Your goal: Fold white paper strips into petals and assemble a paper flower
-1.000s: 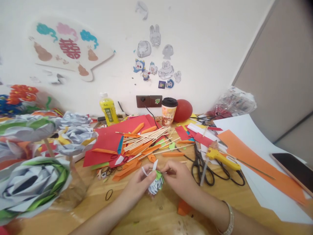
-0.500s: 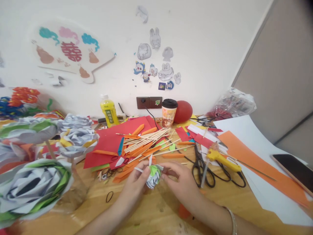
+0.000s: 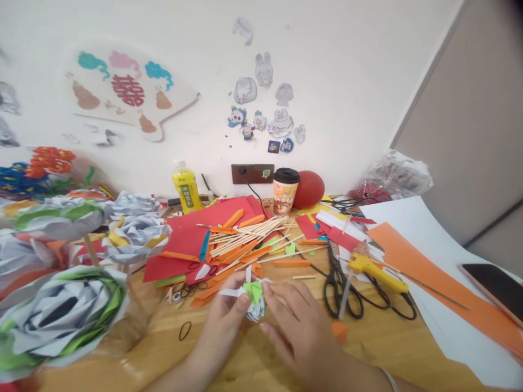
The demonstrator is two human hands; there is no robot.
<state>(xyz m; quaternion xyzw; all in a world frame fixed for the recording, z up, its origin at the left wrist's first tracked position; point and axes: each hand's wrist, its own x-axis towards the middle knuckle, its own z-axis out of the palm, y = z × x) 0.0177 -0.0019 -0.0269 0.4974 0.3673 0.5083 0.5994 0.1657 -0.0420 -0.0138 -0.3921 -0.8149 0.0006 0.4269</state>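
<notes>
Near the table's front, my left hand [image 3: 224, 318] is closed on a small folded paper flower [image 3: 255, 307], with its thumb on the near side. The flower has white petals and a bright green piece on top. White paper strips [image 3: 231, 293] stick out from its far left side. My right hand [image 3: 300, 316] lies against the flower's right edge, fingers stretched out and fingertips touching the paper. Its thumb stands apart below them. Whether the right fingertips pinch a petal is hidden.
Wooden sticks [image 3: 241, 239] and folded orange strips lie on red paper [image 3: 180, 234] ahead. Black scissors [image 3: 337, 288] and a yellow glue gun [image 3: 378, 275] lie right. Large paper flowers [image 3: 61, 316] crowd the left. A lidded cup [image 3: 285, 193] and yellow bottle [image 3: 186, 188] stand behind.
My right hand has turned palm-down; its thumb has come away from the flower and its fingers have straightened. My left hand still holds the flower. The view has shifted slightly.
</notes>
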